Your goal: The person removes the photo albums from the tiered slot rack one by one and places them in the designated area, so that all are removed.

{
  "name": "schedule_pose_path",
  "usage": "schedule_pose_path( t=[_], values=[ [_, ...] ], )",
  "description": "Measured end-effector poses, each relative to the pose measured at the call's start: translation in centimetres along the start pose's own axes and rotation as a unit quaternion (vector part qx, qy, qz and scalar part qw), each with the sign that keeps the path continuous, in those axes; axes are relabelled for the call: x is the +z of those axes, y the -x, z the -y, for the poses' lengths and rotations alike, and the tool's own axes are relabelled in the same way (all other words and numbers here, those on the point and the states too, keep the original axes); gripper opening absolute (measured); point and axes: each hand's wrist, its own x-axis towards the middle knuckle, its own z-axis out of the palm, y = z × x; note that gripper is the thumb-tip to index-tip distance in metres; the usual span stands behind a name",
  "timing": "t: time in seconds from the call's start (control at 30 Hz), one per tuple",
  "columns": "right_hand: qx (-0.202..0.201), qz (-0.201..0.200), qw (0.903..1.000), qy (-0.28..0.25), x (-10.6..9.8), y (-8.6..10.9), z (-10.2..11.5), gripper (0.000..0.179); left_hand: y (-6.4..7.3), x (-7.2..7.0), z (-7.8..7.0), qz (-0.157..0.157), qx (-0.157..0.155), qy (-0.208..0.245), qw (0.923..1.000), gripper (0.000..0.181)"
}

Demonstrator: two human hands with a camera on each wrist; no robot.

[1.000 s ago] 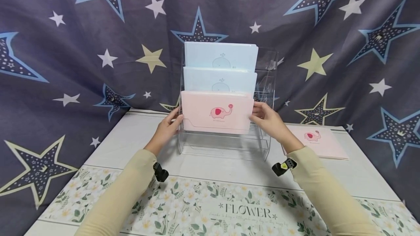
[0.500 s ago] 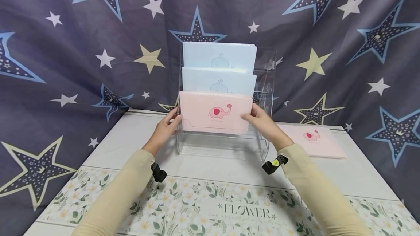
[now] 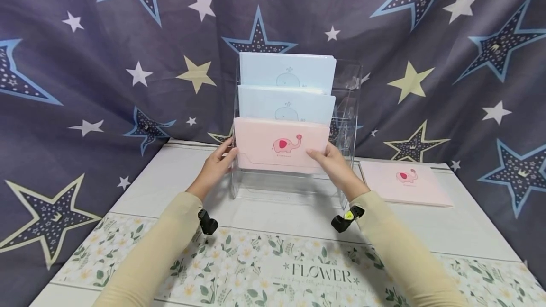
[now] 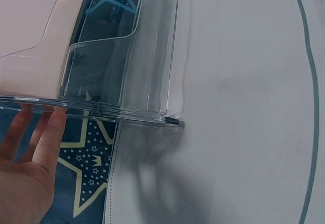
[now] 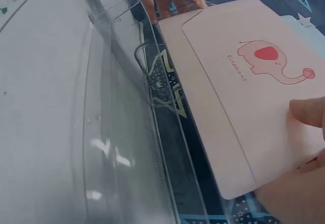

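A pink folder (image 3: 273, 148) with a red elephant stands in a front tier of the clear acrylic rack (image 3: 281, 188). My right hand (image 3: 339, 167) pinches its right edge, with the thumb (image 5: 307, 113) flat on the front cover and the fingers behind. At the rack's left side my left hand (image 3: 215, 165) rests its fingertips against the outside of the clear panel, as the left wrist view shows. The thumb of that hand lies close by the folder's left edge. Two tiers of pale blue whale folders (image 3: 260, 103) rise behind the pink one.
To the right of the rack, more pink elephant folders (image 3: 384, 188) lie flat on the white table. A flowered strip (image 3: 239, 259) runs along the table's front. A dark star-patterned curtain (image 3: 170, 37) hangs close behind the rack.
My right hand has slid left, bringing its thumb from the pink folder's right edge farther onto the front cover. The left hand has stayed at the rack's side.
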Motion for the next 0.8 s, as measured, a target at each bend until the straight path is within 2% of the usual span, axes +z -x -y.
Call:
schedule_pose_path(
  t=[0.23,0.47,0.8],
  values=[
    [-0.019,-0.026,0.9989,-0.033,0.5,-0.4,-0.6,0.044,-1.3,0.1,2.3,-0.012,0.017,-0.007,0.9998,0.060],
    [-0.041,-0.043,0.9962,-0.063,1.0,-0.5,-0.8,0.046,-1.2,0.2,2.5,-0.018,0.027,-0.026,0.9991,0.060],
    [-0.059,-0.061,0.9923,-0.090,0.8,-0.4,-0.1,0.044,-1.2,0.4,2.5,-0.022,0.021,-0.020,0.9993,0.058]
  ],
)
